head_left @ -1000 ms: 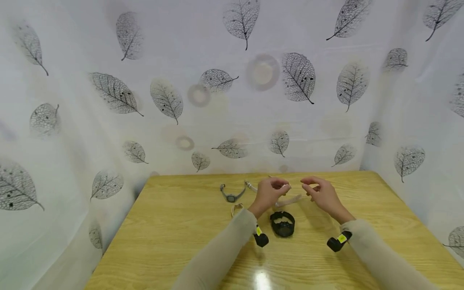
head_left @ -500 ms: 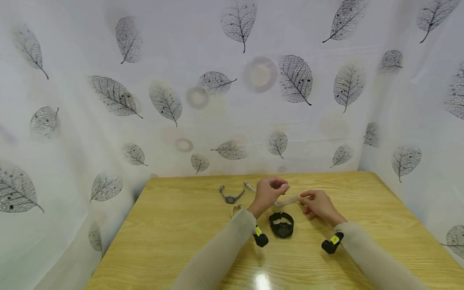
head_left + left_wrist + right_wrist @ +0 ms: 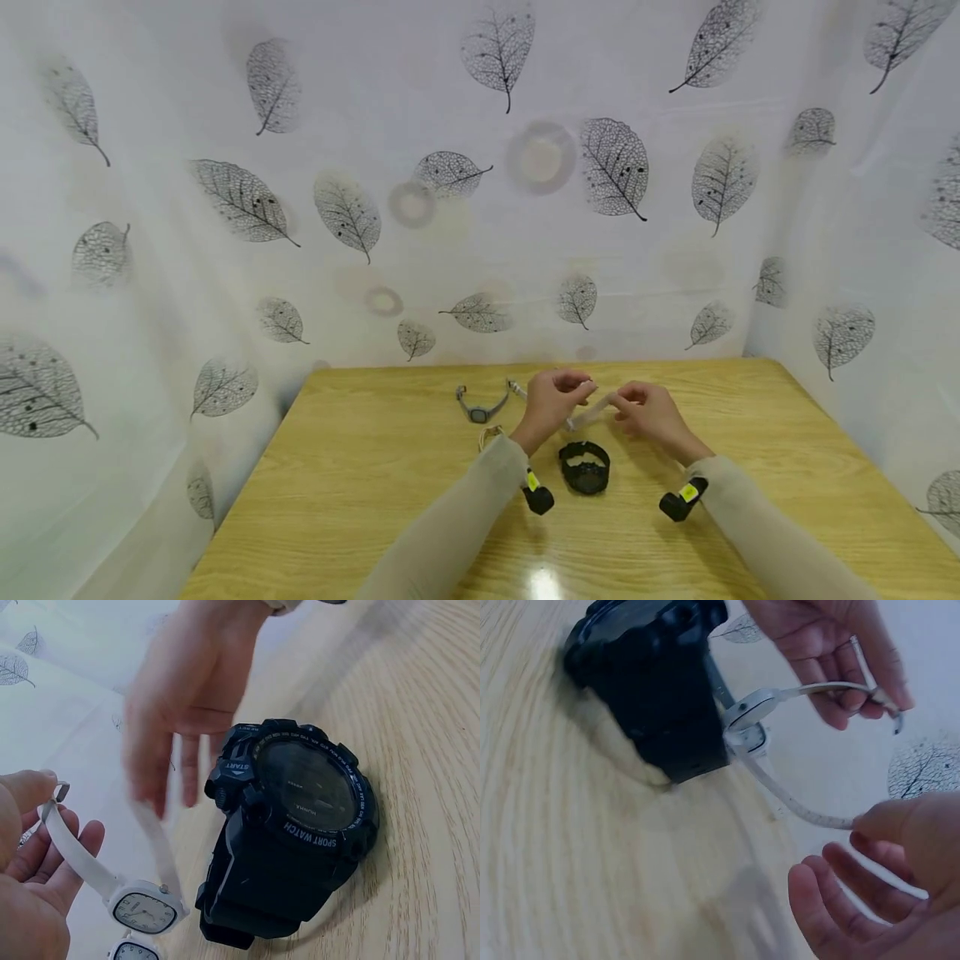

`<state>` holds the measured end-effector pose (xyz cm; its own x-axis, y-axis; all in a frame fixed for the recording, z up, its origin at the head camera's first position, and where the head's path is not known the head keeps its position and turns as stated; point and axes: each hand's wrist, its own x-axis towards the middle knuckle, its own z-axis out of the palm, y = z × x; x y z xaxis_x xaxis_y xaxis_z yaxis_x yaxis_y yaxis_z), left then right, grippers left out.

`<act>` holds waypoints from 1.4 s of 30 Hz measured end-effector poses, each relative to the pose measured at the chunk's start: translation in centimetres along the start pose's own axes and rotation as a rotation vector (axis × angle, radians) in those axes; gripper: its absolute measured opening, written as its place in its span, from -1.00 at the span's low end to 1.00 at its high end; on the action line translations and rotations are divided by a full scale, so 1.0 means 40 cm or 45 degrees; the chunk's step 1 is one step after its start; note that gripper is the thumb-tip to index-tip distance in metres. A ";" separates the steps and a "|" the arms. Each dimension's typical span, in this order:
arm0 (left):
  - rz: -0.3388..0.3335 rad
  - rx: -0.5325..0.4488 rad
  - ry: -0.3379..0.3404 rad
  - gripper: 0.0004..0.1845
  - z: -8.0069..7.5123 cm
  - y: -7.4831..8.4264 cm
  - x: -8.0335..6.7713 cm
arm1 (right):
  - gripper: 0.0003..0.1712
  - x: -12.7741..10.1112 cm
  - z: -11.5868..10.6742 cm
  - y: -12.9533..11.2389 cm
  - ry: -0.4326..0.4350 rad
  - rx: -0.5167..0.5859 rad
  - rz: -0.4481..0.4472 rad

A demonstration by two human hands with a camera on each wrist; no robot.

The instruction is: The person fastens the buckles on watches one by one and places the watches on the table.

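While the grey watch [image 3: 480,406] lies far left on the wooden table [image 3: 360,492], we see our left hand [image 3: 551,402] pinching the buckle end of the white watch [image 3: 142,906]; its face hangs between both hands, above the black sport watch [image 3: 585,467]; our right hand [image 3: 651,412] pinches the other strap end, fingers loosely curled.

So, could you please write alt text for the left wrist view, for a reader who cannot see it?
A left hand holds the buckle end of a small white watch, while the blurred right hand reaches down to its other strap. Beside them, a bulky black sport watch stands on a wooden table.
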<state>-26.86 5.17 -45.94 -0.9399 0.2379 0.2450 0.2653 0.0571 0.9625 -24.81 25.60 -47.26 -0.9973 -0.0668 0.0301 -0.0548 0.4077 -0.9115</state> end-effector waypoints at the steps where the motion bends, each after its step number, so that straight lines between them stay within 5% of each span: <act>1: -0.003 0.003 0.016 -0.88 -0.001 -0.002 0.001 | -0.62 -0.002 -0.002 -0.009 0.013 0.002 -0.050; 7: -0.043 -0.094 0.076 -0.88 -0.009 -0.010 0.008 | -0.63 -0.006 -0.007 -0.039 0.043 0.131 -0.266; 13: -0.128 -0.328 0.104 -0.86 -0.014 0.008 0.007 | -0.68 -0.006 -0.006 -0.042 0.089 0.220 -0.361; 17: -0.180 -0.364 0.115 -0.84 -0.025 0.021 0.000 | -0.72 -0.004 0.000 -0.037 0.105 0.289 -0.415; 27: -0.145 -0.415 0.097 -0.81 -0.041 0.010 -0.007 | -0.70 -0.015 0.018 -0.049 0.248 0.171 -0.451; 42: -0.133 -0.468 0.059 -0.78 -0.035 0.025 -0.011 | -0.76 -0.024 0.039 -0.067 0.196 0.139 -0.455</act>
<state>-26.49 3.78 -44.92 -0.9687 0.2050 0.1400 0.0803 -0.2749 0.9581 -23.61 23.13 -45.50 -0.9124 -0.0464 0.4066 -0.4023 0.2837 -0.8704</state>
